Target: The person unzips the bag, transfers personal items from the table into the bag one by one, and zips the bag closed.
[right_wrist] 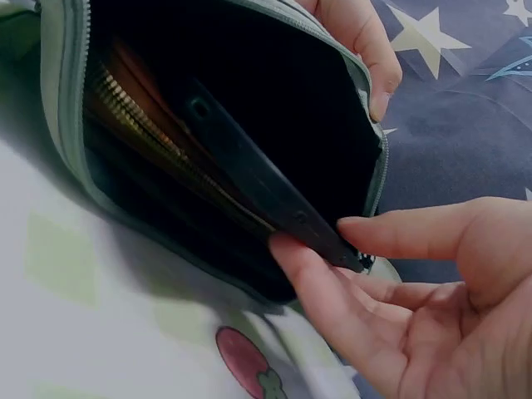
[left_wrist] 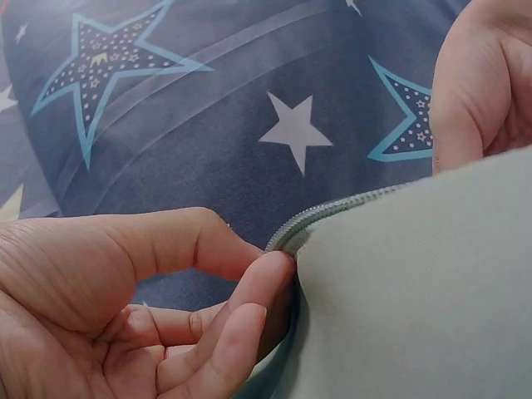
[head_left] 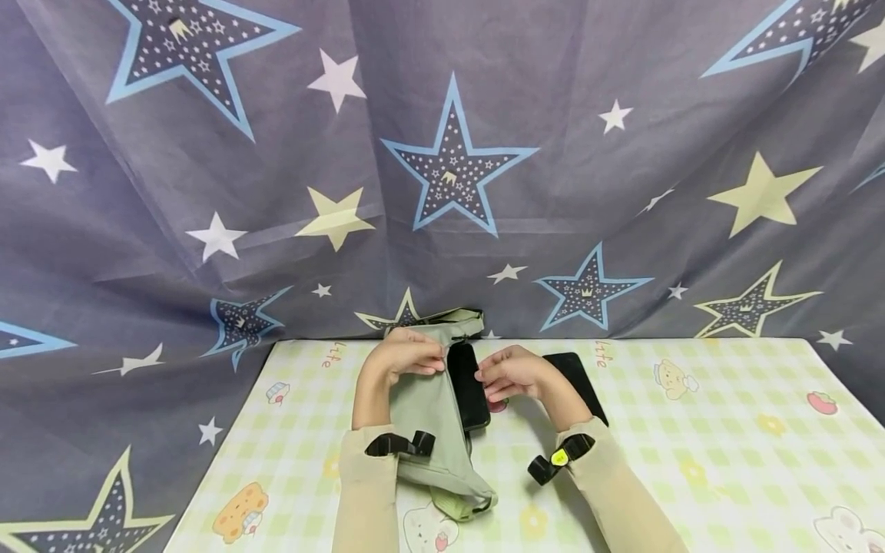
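A sage-green waist bag (head_left: 425,415) stands on the table with its zipped mouth facing right. My left hand (head_left: 409,355) pinches the zipper edge (left_wrist: 332,208) between thumb and fingers, drawing the fabric aside. A black smartphone (head_left: 470,388) sits partly within the opening. Its lower end is between the thumb and fingers of my right hand (head_left: 515,372), as the right wrist view shows up close. Beside the phone in the bag lies a brown wallet (right_wrist: 137,104) with a brass zipper; the rest of the bag's inside is dark.
A flat black item (head_left: 577,380) lies on the table right of the bag, partly behind my right forearm. The table wears a green-checked cloth (head_left: 726,461) with cartoon prints. A grey curtain (head_left: 539,61) with stars hangs behind its far edge.
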Demonstrator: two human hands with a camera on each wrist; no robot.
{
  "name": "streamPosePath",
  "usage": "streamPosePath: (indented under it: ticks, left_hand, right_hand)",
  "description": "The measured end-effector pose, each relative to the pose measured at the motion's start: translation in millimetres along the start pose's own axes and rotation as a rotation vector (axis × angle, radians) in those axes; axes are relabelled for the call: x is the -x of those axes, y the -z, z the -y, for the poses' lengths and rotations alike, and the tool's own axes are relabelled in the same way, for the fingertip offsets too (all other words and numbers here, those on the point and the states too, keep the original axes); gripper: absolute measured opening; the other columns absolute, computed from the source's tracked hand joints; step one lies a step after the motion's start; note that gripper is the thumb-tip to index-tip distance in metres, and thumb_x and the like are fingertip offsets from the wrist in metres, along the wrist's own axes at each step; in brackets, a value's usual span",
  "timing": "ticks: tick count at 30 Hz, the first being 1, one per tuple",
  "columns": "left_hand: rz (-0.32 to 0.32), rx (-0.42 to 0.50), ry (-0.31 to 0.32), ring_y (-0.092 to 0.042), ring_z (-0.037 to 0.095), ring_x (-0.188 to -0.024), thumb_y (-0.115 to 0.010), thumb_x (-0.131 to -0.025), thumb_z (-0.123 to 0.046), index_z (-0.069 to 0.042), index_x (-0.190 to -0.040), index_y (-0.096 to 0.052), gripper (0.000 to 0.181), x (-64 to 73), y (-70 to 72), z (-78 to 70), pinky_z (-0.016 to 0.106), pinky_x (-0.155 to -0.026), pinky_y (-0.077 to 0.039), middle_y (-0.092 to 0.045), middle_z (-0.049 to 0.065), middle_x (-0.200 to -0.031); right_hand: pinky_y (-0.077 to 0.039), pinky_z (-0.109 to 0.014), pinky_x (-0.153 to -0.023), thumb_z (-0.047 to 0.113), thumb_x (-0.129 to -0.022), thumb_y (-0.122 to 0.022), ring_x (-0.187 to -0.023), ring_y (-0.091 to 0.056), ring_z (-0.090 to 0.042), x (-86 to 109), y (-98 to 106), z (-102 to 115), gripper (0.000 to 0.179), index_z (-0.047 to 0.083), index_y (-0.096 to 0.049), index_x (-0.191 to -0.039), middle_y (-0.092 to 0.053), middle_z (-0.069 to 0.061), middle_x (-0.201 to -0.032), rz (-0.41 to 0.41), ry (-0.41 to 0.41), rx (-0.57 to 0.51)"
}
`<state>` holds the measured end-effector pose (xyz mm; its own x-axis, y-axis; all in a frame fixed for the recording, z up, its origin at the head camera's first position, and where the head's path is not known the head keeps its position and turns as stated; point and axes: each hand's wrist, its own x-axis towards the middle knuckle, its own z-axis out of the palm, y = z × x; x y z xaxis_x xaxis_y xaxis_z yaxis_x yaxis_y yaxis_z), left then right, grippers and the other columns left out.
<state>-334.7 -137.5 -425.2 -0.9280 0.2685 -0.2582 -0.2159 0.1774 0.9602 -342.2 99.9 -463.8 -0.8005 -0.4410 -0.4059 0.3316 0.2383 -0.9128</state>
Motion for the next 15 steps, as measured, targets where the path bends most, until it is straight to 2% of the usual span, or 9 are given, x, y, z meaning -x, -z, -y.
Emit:
streamPosePath:
  ticks: [5, 15]
  left_hand:
    - [-0.005, -0.004, 0.000, -0.070, 0.004, -0.063, -0.063, -0.091, -0.003, 0.013, -0.111, -0.068, 0.026, -0.3, 0.5, -1.7, 0.014, -0.061, -0.059, -0.070, -0.004, -0.065]
    - [-0.010, -0.001, 0.008, -0.070, 0.004, -0.064, -0.064, -0.091, -0.003, 0.013, -0.112, -0.067, 0.027, 1.0, 0.1, -0.8, 0.015, -0.062, -0.060, -0.070, -0.004, -0.067]
  right_hand:
    - [-0.064, -0.025, -0.067, -0.001, -0.092, -0.063, -0.063, -0.070, -0.011, 2.6, 1.5, 2.6, 0.021, -0.011, -0.065, -0.110, -0.070, -0.003, -0.075, 0.041, 0.012, 0.027]
    - [-0.064, -0.023, -0.067, -0.003, -0.092, -0.061, -0.066, -0.070, -0.011, 1.9, -4.1, 0.4, 0.016, -0.011, -0.065, -0.106, -0.072, 0.001, -0.074, 0.067, 0.071, -0.092]
